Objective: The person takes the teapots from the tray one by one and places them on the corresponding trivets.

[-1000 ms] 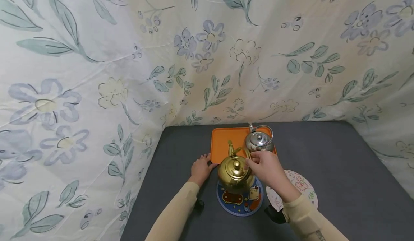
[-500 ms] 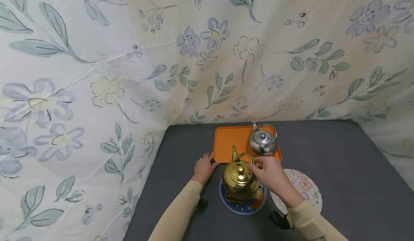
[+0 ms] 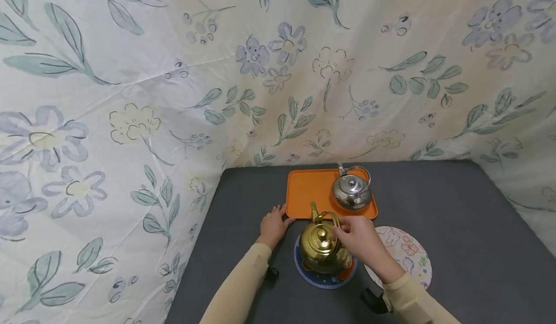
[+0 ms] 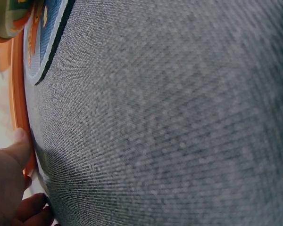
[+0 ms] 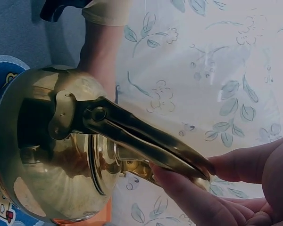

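A gold kettle [image 3: 322,249] with a spout and an arched handle is over the round blue patterned mat [image 3: 321,281]. Whether its base touches the mat I cannot tell. My right hand [image 3: 360,239] pinches the handle between thumb and fingers; the right wrist view shows this grip on the gold handle [image 5: 155,141] closely. At the front left corner of the orange tray [image 3: 307,193] rests my left hand [image 3: 273,227], its thumb along the front rim. In the left wrist view that thumb [image 4: 20,146] touches the tray's edge.
A silver kettle [image 3: 352,191] stands on the tray's right side. To the right of the blue mat lies a round white floral mat [image 3: 410,251], partly behind my right forearm. A floral cloth [image 3: 278,73] surrounds the dark grey table [image 3: 451,218].
My right hand has brought the gold kettle down and towards me, over the blue mat. My left hand stays at the tray's corner.
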A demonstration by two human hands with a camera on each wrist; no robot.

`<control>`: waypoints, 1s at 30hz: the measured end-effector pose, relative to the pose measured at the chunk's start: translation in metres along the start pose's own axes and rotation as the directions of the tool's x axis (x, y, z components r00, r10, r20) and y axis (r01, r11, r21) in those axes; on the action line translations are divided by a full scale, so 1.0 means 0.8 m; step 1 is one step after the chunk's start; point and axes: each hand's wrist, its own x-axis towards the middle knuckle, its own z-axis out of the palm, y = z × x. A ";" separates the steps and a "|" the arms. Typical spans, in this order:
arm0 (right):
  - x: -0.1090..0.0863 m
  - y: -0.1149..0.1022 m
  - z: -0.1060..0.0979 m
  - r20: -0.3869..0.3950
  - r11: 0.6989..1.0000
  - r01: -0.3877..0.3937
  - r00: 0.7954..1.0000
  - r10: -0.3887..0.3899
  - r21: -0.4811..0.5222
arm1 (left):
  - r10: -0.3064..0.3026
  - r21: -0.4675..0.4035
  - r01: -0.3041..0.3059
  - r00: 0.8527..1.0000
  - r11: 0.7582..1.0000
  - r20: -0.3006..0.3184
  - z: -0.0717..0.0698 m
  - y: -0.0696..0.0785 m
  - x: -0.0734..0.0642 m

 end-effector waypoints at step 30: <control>0.009 -0.002 0.008 0.011 0.999 0.009 1.000 -0.008 -0.050 | 0.015 -0.027 -0.013 0.999 1.000 0.045 -0.011 -0.005 0.011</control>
